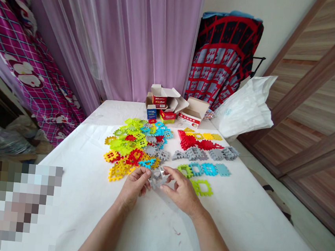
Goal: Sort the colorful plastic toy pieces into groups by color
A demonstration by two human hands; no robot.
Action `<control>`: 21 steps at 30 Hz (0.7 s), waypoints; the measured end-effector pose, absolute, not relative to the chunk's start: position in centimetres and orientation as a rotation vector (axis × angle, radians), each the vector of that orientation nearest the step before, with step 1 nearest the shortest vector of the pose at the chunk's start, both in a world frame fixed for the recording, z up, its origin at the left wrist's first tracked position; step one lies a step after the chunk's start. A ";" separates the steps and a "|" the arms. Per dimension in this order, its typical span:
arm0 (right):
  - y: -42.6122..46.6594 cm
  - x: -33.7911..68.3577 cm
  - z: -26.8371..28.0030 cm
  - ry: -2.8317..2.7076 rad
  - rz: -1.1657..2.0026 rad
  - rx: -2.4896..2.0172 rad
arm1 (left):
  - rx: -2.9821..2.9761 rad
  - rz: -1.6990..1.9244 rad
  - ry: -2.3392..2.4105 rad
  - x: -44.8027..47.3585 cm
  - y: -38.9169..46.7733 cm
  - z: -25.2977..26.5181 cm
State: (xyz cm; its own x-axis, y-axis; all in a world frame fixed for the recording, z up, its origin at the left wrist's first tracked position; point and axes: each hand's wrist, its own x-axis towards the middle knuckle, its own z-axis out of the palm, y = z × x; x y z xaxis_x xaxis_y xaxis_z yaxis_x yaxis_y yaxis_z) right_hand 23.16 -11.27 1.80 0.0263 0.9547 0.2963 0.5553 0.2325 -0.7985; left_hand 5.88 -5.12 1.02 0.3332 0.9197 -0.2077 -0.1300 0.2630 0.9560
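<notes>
Between my hands is a grey interlocking plastic building piece [157, 178] with notched edges and openings, held just above the white table. My left hand [136, 186] pinches its left edge between thumb and fingers. At the opposite edge, the thumb and forefinger of my right hand [182, 191] grip it from below and above. Just beyond lies a mixed heap of toy pieces, with lime green pieces [131, 136], yellow pieces [120, 172], a red piece [135, 156] and a blue piece [148, 162]. Beside my right hand lies a green square frame piece [203, 187].
Right of the heap, pieces lie in rows by colour: yellow pieces [208, 136], red pieces [189, 141], grey pieces [194, 153] and blue pieces [210, 169]. Several opened cardboard boxes [192, 114] stand at the table's back. A white plastic bag [244, 107] is at the back right.
</notes>
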 end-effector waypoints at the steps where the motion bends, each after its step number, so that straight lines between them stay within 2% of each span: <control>1: -11.3 23.2 1.8 -1.673 0.578 -1.431 | 1.057 0.878 0.957 5.9 -5.1 1.1; 13: -12.1 24.1 2.6 -1.961 0.411 -1.506 | 1.135 0.758 0.937 5.9 -5.3 1.4; 21: -12.7 24.3 4.1 -2.136 0.193 -1.633 | 1.186 0.685 0.915 6.4 -5.5 1.1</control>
State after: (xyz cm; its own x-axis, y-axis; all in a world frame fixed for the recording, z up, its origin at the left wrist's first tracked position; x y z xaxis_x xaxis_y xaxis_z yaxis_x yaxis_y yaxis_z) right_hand 24.34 -12.68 4.10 -0.2041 0.9440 0.2593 0.8823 0.2921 -0.3690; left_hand 6.38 -5.55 1.11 0.4818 0.8451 -0.2315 0.0158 0.2557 0.9666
